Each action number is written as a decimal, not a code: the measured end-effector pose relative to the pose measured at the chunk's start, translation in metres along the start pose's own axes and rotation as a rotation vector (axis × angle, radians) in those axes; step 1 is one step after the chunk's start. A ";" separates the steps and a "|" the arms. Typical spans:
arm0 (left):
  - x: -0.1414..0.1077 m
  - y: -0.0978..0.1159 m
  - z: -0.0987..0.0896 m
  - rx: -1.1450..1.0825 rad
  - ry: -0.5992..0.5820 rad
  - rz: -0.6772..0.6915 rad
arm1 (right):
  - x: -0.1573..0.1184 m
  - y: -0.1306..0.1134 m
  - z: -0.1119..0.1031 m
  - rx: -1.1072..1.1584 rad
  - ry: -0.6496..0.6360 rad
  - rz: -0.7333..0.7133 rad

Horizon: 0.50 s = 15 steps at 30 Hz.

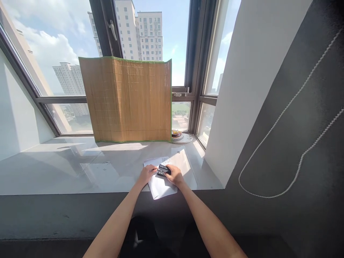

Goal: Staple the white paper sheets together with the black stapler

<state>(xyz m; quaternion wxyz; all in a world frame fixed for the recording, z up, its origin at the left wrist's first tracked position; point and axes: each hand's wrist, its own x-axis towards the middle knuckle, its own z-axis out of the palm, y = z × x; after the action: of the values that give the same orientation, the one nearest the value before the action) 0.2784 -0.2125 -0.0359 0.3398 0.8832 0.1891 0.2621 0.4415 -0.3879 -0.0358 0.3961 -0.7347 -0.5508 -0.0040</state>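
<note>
White sheets of paper (162, 188) lie on the window sill, their near corner hanging past its front edge. Dark writing shows near their top. Over the paper is a black stapler (163, 170), held in my right hand (175, 175), whose fingers wrap round its right end. My left hand (147, 173) is at the stapler's left end, on the left side of the paper, with its fingers closed together. A small dark thing shows at those fingertips, too small to name.
A bamboo mat (131, 100) stands upright at the back of the sill (67, 175), against the window. Stacked plates (185, 138) sit beside its right end. A beaded cord (271, 125) hangs at the right wall.
</note>
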 end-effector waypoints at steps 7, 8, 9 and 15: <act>-0.001 -0.013 0.005 -0.083 0.065 -0.027 | 0.003 0.011 0.005 0.062 -0.019 0.019; -0.001 -0.013 0.006 -0.093 0.064 -0.029 | 0.003 0.011 0.005 0.071 -0.012 0.014; -0.002 -0.012 0.006 -0.099 0.060 -0.032 | 0.003 0.011 0.005 0.081 -0.003 0.008; -0.002 -0.006 0.003 -0.083 0.128 -0.056 | 0.004 0.014 0.007 0.172 0.055 0.026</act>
<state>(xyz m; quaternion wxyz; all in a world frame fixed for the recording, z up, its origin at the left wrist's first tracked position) 0.2775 -0.2115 -0.0429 0.3703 0.8442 0.2240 0.3163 0.4519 -0.3819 -0.0467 0.4727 -0.7048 -0.5282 0.0282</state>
